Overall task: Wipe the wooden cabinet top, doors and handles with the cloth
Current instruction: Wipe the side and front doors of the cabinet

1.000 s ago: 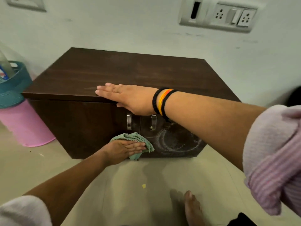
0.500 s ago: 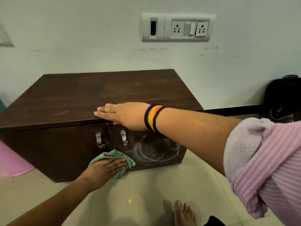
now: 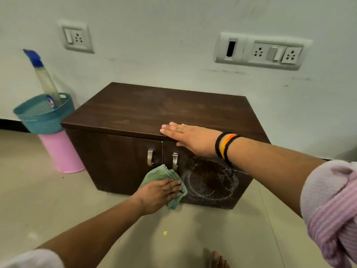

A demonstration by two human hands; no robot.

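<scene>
While the left hand point(image 3: 160, 192) presses the green cloth point(image 3: 164, 182) flat against the cabinet point(image 3: 135, 113) front, fingers extended, at the seam between the two doors and below the handles point(image 3: 174, 160), the right hand point(image 3: 190, 139) rests open and flat on the top's front edge. A ring of wet residue point(image 3: 211, 180) sits on the right door. Risk: the residue may dry into a mark if passes miss it; the cloth's loose edge may snag a handle.
</scene>
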